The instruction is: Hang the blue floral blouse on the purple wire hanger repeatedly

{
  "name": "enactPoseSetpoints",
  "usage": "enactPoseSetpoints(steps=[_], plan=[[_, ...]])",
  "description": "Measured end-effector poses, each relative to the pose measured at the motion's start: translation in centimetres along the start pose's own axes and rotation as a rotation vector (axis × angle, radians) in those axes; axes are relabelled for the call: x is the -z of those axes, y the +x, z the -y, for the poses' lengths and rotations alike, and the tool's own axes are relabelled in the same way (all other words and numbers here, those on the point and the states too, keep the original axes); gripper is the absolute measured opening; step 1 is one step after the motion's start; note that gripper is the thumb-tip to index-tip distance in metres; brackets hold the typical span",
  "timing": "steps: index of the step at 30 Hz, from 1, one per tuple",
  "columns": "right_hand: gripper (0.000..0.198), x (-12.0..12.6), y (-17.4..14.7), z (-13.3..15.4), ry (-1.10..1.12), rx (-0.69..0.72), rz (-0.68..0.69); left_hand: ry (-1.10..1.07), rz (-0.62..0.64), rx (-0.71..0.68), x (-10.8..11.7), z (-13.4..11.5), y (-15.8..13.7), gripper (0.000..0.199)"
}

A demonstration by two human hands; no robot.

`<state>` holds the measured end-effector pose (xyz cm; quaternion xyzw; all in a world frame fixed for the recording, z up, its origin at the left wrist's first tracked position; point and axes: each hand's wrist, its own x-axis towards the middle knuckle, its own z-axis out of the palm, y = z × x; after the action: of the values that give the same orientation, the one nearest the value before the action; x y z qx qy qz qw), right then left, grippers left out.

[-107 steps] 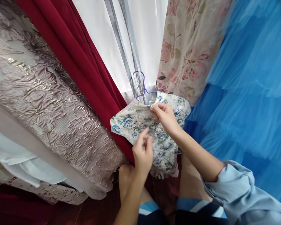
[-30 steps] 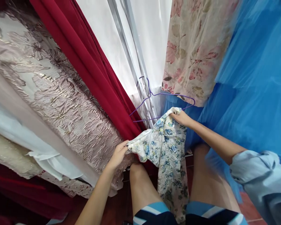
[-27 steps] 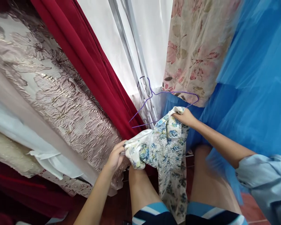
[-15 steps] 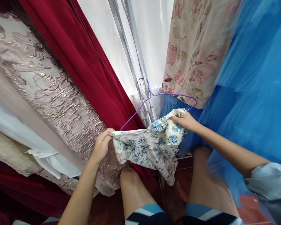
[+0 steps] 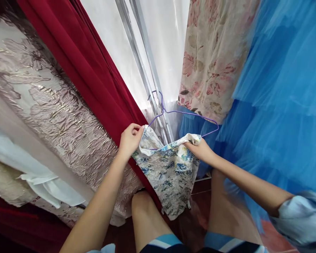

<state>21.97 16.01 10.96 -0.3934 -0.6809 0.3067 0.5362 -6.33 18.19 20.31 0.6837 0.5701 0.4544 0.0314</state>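
A white garment with a blue and yellow floral print (image 5: 168, 175) hangs between my hands over the lower part of a purple wire hanger (image 5: 185, 112). My left hand (image 5: 130, 140) pinches its upper left edge and holds it raised, so the pale inside shows. With fingers tucked under the cloth, my right hand (image 5: 200, 151) grips the upper right edge. The hanger's right corner sticks out bare beyond that hand. Its left arm runs down behind the raised edge, where cloth hides part of it. The hanger's hook sits at a metal pole.
Metal poles (image 5: 142, 56) slant down in front of a white cloth. On the left hang a dark red drape (image 5: 94, 80) and a pink embossed fabric (image 5: 58, 109). To the right are a pink floral cloth (image 5: 208, 63) and blue tulle (image 5: 284, 88). My knees are below.
My left hand has moved up and inward, lifting the garment's left edge over the hanger's left end, which was bare before. The right hand keeps its grip, slightly lower and further left.
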Motion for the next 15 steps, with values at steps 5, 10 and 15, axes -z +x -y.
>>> enactPoseSetpoints(steps=[5, 10, 15], plan=[[0.051, 3.4, -1.0, 0.2, -0.219, 0.196, -0.314, -0.031, -0.023, -0.077, -0.1, -0.8, -2.5, 0.04], [0.054, 9.0, 1.8, -1.0, -0.435, 0.232, -0.631, -0.047, -0.011, -0.096, -0.1, -0.6, -2.2, 0.043], [0.034, 12.2, 5.0, -1.1, -0.238, -0.052, -0.293, 0.014, -0.046, -0.055, 0.2, 0.4, -2.0, 0.043]])
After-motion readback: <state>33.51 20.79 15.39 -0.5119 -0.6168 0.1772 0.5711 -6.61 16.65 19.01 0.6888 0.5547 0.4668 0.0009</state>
